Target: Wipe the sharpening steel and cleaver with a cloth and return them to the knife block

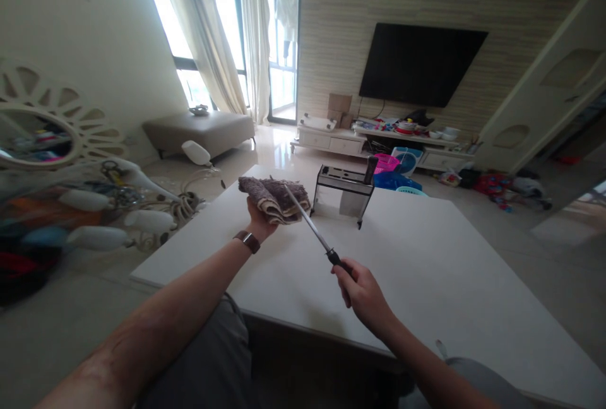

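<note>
My left hand (260, 219) is closed around a folded grey-brown cloth (269, 197), held up above the white table (407, 283). A sharpening steel (310, 223) with a black handle is gripped in my right hand (362, 289). Its thin metal rod slants up and left, and the tip lies against or just in front of the cloth; which of the two I cannot tell. Beyond my hands stands a knife block (331, 201) with clear sides and a slotted dark top. One black-handled knife (370, 170) sticks up from its right end.
A chandelier (146, 219) with white shades lies on the left, beside the table. Pink and blue plastic things (395, 178) are on the floor past the far edge. A low TV cabinet (331, 142) lines the back wall, and a grey bench (203, 131) stands near the window.
</note>
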Tool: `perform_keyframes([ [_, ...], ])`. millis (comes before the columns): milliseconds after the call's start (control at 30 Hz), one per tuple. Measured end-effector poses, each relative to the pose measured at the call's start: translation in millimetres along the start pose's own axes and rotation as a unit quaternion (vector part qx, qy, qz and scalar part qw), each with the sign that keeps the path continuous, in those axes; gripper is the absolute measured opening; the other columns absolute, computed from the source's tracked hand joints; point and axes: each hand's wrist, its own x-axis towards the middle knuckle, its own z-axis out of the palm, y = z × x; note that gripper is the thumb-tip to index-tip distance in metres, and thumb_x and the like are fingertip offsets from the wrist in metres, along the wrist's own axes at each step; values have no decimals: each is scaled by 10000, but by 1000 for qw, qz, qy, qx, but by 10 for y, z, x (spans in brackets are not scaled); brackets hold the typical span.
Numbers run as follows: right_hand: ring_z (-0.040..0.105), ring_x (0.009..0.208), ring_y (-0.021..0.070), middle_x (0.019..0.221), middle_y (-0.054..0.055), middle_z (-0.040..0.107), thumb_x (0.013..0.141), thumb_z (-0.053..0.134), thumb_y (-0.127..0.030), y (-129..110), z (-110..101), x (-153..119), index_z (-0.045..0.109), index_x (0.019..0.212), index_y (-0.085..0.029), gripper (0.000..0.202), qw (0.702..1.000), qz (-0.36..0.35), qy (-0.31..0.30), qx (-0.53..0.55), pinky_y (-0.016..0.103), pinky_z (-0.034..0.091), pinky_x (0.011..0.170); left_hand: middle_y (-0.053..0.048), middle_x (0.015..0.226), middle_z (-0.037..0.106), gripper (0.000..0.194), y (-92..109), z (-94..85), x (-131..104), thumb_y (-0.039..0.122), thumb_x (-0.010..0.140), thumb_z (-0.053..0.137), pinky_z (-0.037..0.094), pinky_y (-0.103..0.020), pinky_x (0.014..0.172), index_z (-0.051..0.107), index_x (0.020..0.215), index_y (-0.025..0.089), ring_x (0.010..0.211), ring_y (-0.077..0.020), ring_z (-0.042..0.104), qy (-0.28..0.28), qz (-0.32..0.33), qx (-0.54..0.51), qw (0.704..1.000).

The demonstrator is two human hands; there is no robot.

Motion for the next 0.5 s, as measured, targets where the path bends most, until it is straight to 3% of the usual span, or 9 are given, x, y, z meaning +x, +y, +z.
perform_keyframes([
  [167, 392, 376, 93, 507, -88, 434, 896, 518, -514, 22, 57, 162, 555, 863, -189, 329, 999, 1, 12, 43, 238, 270, 397, -132, 1154, 745, 677, -289, 164, -179, 641, 930, 356, 445, -533, 1091, 638, 1290, 140, 1228, -329, 620, 28, -24, 23, 999],
  [367, 390, 349, 81, 521, -91, 461, 834, 530, -603, 108, 291, 276, 535, 873, -185, 420, 993, 48, -15, 104, 224, 259, 365, -161, 1068, 764, 667, -818, 191, -457, 622, 906, 420, 448, -539, 1087, 680, 1229, 100, 1189, -377, 637, -22, -120, 24, 992],
  [500, 444, 350, 87, 541, -81, 519, 810, 552, -634, 136, 388, 234, 530, 922, -183, 465, 987, 92, -62, 116, 221, 279, 382, -179, 1057, 761, 737, -936, 200, -576, 701, 895, 368, 466, -585, 1049, 698, 1193, 113, 1164, -406, 645, 3, -175, 21, 984],
])
